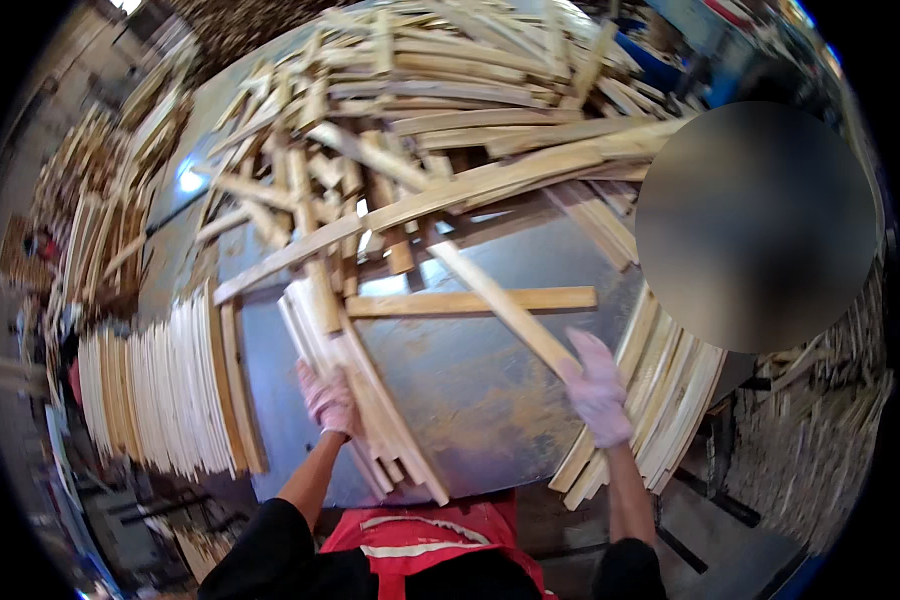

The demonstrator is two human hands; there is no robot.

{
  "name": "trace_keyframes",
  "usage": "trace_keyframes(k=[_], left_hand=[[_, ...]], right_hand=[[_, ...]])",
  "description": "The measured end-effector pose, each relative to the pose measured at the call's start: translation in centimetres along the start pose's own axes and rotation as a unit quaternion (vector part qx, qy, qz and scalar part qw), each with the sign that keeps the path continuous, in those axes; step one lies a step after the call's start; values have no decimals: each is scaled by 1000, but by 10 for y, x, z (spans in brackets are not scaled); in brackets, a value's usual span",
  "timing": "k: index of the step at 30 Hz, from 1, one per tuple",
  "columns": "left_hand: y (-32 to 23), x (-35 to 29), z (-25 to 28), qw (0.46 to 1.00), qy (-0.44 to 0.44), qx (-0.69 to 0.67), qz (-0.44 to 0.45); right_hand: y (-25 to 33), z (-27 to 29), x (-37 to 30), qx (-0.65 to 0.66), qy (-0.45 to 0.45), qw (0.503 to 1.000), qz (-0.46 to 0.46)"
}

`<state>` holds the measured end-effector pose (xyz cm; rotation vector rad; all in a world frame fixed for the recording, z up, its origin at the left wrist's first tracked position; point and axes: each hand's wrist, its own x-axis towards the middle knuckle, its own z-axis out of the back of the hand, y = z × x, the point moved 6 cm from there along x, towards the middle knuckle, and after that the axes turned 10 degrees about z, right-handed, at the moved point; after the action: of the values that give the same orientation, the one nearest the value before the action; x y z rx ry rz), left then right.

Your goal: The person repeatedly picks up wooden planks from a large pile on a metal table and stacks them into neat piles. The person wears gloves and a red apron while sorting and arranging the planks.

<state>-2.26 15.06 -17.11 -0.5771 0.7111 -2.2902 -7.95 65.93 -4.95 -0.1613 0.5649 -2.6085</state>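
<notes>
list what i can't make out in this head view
Head view:
Left hand: palm hidden by its back.
Right hand: blurred; grip on the slat unclear.
Heap of slats: lower pieces buried under upper ones.
Round blurred patch: masks whatever lies behind.
Left sleeve: cut off by lower edge.

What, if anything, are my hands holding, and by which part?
Your right hand appears to hold a wooden slat by its near end. Your left hand touches a bundle of slats; whether it grips any can't be told.
</notes>
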Motion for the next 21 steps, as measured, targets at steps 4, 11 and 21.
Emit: trace_keyframes(k=[4, 11, 21], left_hand=[[-44, -1, 9, 986, 108, 129, 23], [2, 36, 18, 968, 212, -74, 109], [-4, 138, -45, 894, 235, -317, 212]], right_hand=[[67, -20, 95, 272, 100, 949, -122], [114, 68, 18, 436, 50, 896, -68], [259, 30, -56, 588, 206, 782, -4]])
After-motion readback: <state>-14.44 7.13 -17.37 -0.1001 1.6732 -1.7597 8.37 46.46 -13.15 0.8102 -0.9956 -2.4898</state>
